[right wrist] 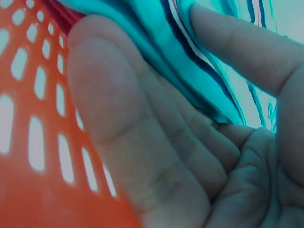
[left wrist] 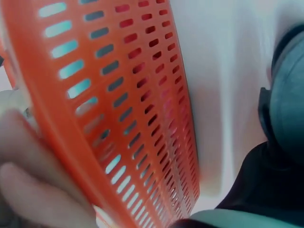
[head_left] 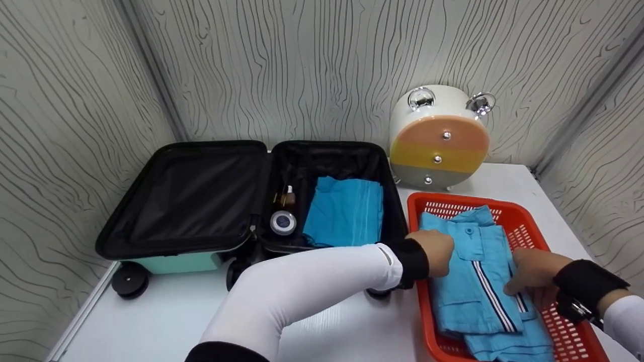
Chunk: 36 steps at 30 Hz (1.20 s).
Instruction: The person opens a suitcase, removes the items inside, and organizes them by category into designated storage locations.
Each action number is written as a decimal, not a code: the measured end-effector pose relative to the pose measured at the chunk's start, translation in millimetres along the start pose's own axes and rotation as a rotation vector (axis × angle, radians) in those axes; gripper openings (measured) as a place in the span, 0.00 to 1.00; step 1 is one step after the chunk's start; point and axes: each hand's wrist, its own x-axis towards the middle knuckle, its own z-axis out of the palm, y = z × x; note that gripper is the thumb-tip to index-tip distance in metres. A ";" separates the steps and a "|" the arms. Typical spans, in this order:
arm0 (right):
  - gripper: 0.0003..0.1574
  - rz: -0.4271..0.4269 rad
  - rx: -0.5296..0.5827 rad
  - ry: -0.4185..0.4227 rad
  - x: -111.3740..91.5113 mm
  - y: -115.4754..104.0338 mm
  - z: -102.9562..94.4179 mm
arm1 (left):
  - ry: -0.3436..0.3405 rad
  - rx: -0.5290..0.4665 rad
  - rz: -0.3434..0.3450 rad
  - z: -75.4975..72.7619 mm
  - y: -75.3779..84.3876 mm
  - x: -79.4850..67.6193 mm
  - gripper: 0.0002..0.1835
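Observation:
Folded blue trousers (head_left: 460, 281) with a dark-and-white side stripe and a buttoned pocket lie in a red plastic basket (head_left: 526, 211). More blue cloth (head_left: 508, 347) shows under them. My left hand (head_left: 438, 253) reaches over the basket's left rim with curled fingers at the trousers' left edge; its fingertips are hidden. On the opposite side my right hand (head_left: 536, 274) holds the right edge. Its thumb lies on top of the fabric, and in the right wrist view its fingers (right wrist: 109, 90) curve around the folded layers beside the basket wall.
An open suitcase (head_left: 226, 250) stands left of the basket. Its right half holds a folded blue garment (head_left: 347, 211), a pump bottle (head_left: 288, 198) and a round jar (head_left: 283, 222). Behind the basket is a round striped drawer box (head_left: 438, 146). Patterned walls (head_left: 302, 70) enclose the table.

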 end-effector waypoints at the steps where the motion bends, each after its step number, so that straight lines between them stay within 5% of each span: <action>1: 0.28 0.001 -0.001 0.007 0.2 -1.2 -1.2 | -0.001 -0.020 0.008 -0.7 -3.1 0.3 0.12; 5: 0.29 0.008 -0.032 0.034 0.7 -10.8 -11.3 | -0.035 -0.145 0.016 -3.9 -18.3 0.1 0.21; 9: 0.27 -0.021 -0.081 0.050 -2.5 -26.6 -28.0 | -0.053 -0.327 0.048 -9.0 -33.6 -2.9 0.14; 15: 0.25 -0.147 -0.085 0.139 -1.4 -69.7 -52.4 | 0.030 -0.367 0.190 -25.7 -67.2 0.5 0.09; 17: 0.27 -0.201 -0.044 0.176 0.9 -89.1 -58.6 | 0.034 -0.395 0.183 -32.4 -80.2 2.6 0.10; 25: 0.41 -0.324 0.303 0.239 19.6 -160.1 -60.6 | 0.044 -0.465 0.037 -45.7 -146.3 1.5 0.12; 31: 0.55 -0.350 0.429 0.140 40.5 -193.5 -46.4 | 0.022 -0.519 -0.115 -41.7 -195.0 -9.5 0.19; 36: 0.60 -0.343 0.493 -0.001 60.5 -213.6 -28.5 | -0.093 -0.487 -0.287 -31.3 -219.9 -9.4 0.20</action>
